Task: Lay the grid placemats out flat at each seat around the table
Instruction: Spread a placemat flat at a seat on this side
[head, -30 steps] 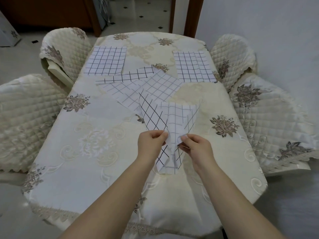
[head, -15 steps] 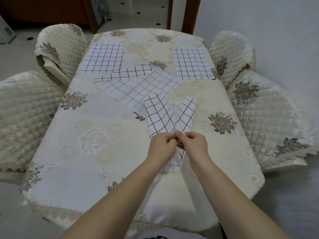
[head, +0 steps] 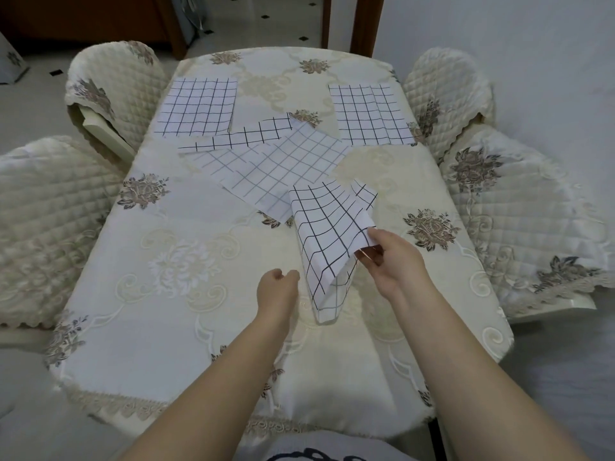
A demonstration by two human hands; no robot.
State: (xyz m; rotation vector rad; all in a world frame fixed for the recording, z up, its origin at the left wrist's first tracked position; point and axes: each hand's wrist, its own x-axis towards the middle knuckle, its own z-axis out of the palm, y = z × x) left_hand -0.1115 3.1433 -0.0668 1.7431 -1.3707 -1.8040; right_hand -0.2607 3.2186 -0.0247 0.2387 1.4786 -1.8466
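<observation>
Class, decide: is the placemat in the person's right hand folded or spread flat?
Folded. The held placemat is doubled over, with a second layer showing beneath, pinched by the right hand.

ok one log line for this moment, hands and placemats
right hand: holds folded placemat | left hand: empty, beside it | far seats: two placemats flat | centre: loose pile

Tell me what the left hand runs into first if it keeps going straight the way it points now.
Probably the folded placemat held by the right hand: the left hand points forward and rightward at its lower edge, though depth is unclear.
</observation>
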